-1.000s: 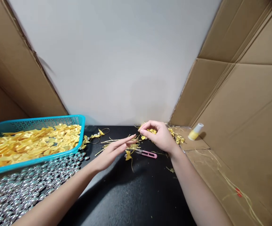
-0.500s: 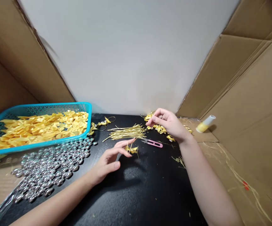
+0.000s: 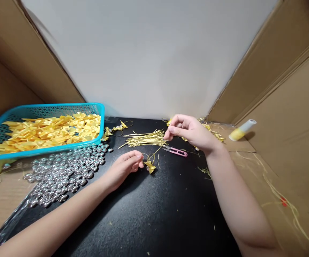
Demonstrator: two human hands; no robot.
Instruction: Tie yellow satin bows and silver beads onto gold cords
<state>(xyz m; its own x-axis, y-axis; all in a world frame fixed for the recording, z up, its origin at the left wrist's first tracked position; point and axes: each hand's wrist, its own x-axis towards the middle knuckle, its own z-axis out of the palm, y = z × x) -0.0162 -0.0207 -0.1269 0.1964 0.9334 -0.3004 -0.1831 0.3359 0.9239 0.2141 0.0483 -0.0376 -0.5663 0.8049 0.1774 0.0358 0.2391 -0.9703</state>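
Observation:
My left hand (image 3: 124, 167) rests on the black tabletop (image 3: 154, 214) with fingers curled, pinching a small yellow ribbon bow (image 3: 150, 166) with a gold wire tail. My right hand (image 3: 190, 132) hovers just right of a bundle of gold wire pieces (image 3: 145, 138), thumb and forefinger pinched on the end of a thin gold wire. Pink thread snips (image 3: 177, 152) lie just below the right hand. Finished yellow bows (image 3: 210, 131) are piled behind that hand.
A teal plastic basket (image 3: 95, 107) full of yellow ribbon bows sits at the left. Several silver bells (image 3: 63, 173) are heaped in front of it. A yellow-and-white tube (image 3: 242, 130) lies at the right on cardboard. Cardboard walls stand on both sides.
My left hand pulled back from the wire bundle, came down to the tabletop and closed on the yellow bow. My right hand stayed pinched near the bundle. The camera tilted down.

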